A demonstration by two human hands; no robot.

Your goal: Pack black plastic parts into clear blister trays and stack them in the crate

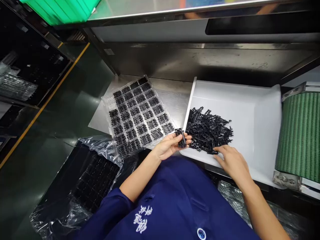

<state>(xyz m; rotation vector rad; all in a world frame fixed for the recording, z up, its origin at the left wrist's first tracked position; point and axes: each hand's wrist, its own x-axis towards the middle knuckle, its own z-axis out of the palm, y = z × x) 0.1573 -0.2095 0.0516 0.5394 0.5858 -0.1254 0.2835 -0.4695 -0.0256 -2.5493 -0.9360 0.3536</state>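
Observation:
My left hand is closed round a small stack of black plastic parts, held between the clear tray and the white bin. To the right, my right hand pinches a black part at the near edge of a loose heap of black parts. That heap lies in the left half of a white bin. Left of the bin is a clear compartment tray on the metal surface, most compartments filled with rows of black parts; a compartment or two at its upper left shows none.
A plastic-lined box of dark trays stands at lower left. A green ribbed conveyor belt borders the bin on the right. A metal shelf with a green crate runs overhead.

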